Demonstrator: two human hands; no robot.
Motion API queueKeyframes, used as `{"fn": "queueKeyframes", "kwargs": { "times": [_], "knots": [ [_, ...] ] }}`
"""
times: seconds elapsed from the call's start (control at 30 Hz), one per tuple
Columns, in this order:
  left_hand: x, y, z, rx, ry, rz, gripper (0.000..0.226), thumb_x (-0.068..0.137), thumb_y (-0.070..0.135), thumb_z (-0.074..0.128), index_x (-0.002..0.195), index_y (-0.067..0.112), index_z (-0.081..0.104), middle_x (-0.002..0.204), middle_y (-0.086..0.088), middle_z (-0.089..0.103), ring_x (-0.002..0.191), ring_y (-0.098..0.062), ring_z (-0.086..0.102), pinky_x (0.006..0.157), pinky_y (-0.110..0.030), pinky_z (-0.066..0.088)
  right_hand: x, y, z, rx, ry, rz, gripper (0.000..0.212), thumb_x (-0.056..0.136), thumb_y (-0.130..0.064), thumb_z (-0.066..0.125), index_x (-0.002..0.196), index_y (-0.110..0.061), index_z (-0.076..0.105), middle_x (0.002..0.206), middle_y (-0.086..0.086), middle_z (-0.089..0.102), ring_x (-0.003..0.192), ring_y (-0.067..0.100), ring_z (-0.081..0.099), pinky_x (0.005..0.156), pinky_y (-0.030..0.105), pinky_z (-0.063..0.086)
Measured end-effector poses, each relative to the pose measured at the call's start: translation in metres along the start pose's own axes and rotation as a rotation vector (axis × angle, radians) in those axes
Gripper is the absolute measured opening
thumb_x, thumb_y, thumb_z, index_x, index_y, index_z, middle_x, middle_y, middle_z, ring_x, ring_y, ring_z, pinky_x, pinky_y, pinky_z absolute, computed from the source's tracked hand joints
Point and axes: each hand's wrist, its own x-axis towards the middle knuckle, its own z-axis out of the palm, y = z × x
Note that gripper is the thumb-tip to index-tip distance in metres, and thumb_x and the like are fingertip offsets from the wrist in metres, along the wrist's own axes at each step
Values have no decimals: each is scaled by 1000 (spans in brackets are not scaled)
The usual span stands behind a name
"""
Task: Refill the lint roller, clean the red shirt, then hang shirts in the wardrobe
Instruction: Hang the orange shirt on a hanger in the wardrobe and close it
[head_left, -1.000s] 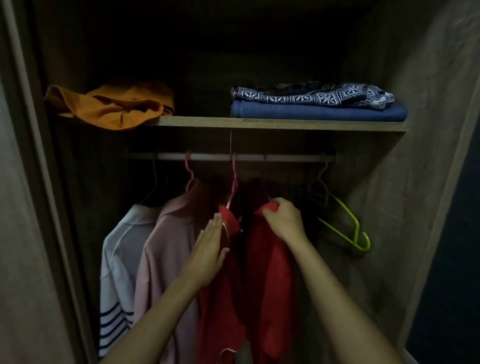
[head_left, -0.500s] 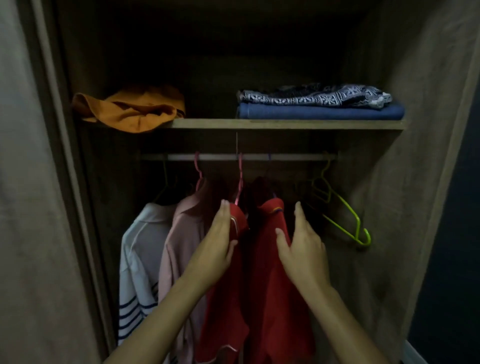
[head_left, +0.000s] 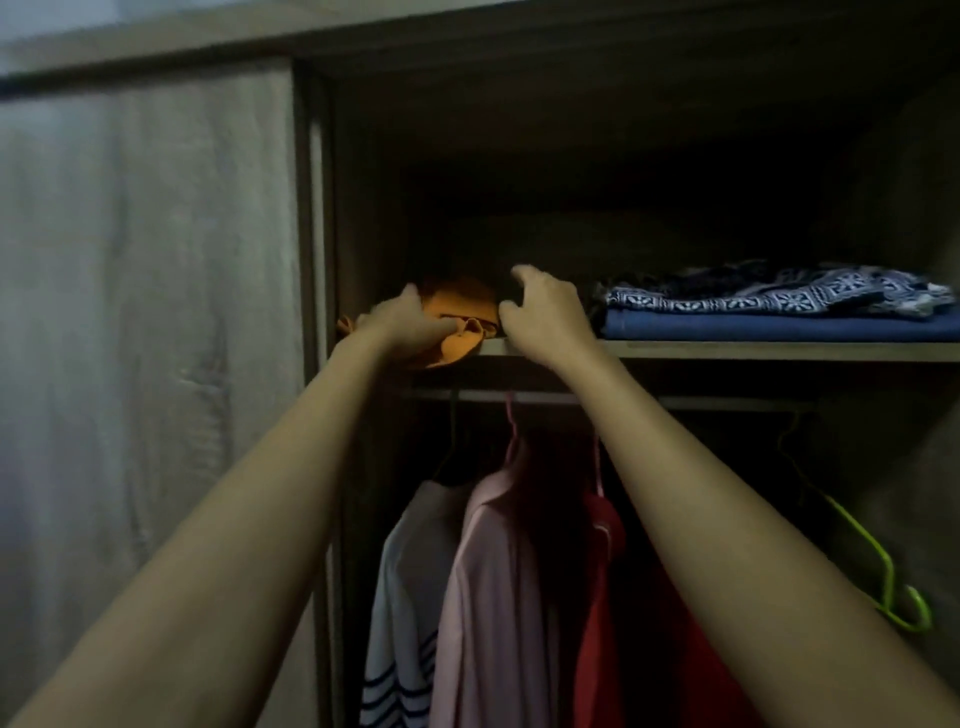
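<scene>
Both arms reach up to the wardrobe shelf (head_left: 727, 349). My left hand (head_left: 402, 325) lies on the crumpled orange garment (head_left: 460, 322) at the shelf's left end, fingers closing on its fabric. My right hand (head_left: 545, 317) hovers at the garment's right side with fingers curled and apart. Below, on the rail (head_left: 545, 397), hang a white striped shirt (head_left: 402, 613), a pink shirt (head_left: 493, 597) and the red shirt (head_left: 602, 597). The lint roller is out of view.
A folded patterned cloth (head_left: 769, 293) lies on a folded blue one (head_left: 769, 327) at the shelf's right. An empty green hanger (head_left: 883, 587) hangs at the rail's right end. The wardrobe's closed door panel (head_left: 145, 338) fills the left.
Both hands left the red shirt on the rail and rose to the orange garment on the shelf. The view tilted up and shifted left.
</scene>
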Motion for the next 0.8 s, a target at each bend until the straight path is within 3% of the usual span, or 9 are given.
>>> {"fn": "queueKeyframes", "kwargs": {
  "times": [0.1,0.17,0.23,0.33,0.4,0.5,0.63,0.7,0.8],
  "knots": [
    [-5,4,-3,-60,6,15,60,88,35,58,140,11,37,120,-9,56,114,-30,53,101,-47,42,20,4,13,-111,-93,119,46,92,-31,54,134,-19,43,99,0,57,86,19,59,73,37,48],
    [-14,11,-8,-106,-17,87,28,90,28,53,110,9,57,90,-4,60,87,-22,59,77,-32,45,25,5,17,-133,-143,117,54,91,-42,51,138,-23,36,101,-2,53,93,21,53,80,40,42],
    [-31,16,-12,-211,-56,155,20,91,23,49,96,7,61,77,-4,59,69,-16,56,65,-25,40,25,4,14,-59,-221,87,64,88,-51,48,146,-34,24,108,-2,52,100,22,50,86,41,38],
    [-64,7,-15,-378,-166,251,19,87,20,50,102,15,61,77,2,59,65,-5,58,65,-20,43,15,0,1,144,-339,26,68,88,-41,55,148,-37,24,116,-4,50,100,16,52,80,26,43],
    [-84,-7,-16,-586,-223,256,40,79,24,49,117,29,58,101,4,61,92,-8,61,79,-25,45,6,-2,-9,153,-277,-20,59,86,-23,61,141,-30,41,112,-3,54,94,16,56,68,21,43],
    [-106,-19,-16,-847,49,226,33,95,37,40,115,25,63,126,0,57,119,-17,52,94,-37,42,-18,-1,-14,248,-72,-92,35,77,-4,56,102,-29,64,94,0,65,85,20,63,68,34,50],
    [-131,-20,-1,-1034,23,46,76,80,54,62,144,33,27,139,-1,48,119,-18,53,98,-43,47,-83,-16,-10,496,-144,-95,25,83,9,52,82,-12,66,79,3,65,68,5,61,61,16,50],
    [-147,-20,15,-950,-46,55,81,78,53,67,145,36,25,133,1,53,115,-18,56,99,-42,44,-117,-20,2,591,-164,-90,24,83,12,54,88,-7,69,85,6,70,73,11,64,68,19,52],
    [-163,-22,28,-922,-89,121,32,87,39,62,112,19,57,95,5,69,86,-9,67,84,-35,49,-145,-12,22,704,-138,78,30,86,8,52,88,-17,69,76,-5,71,69,9,65,65,18,54]
  ]
}}
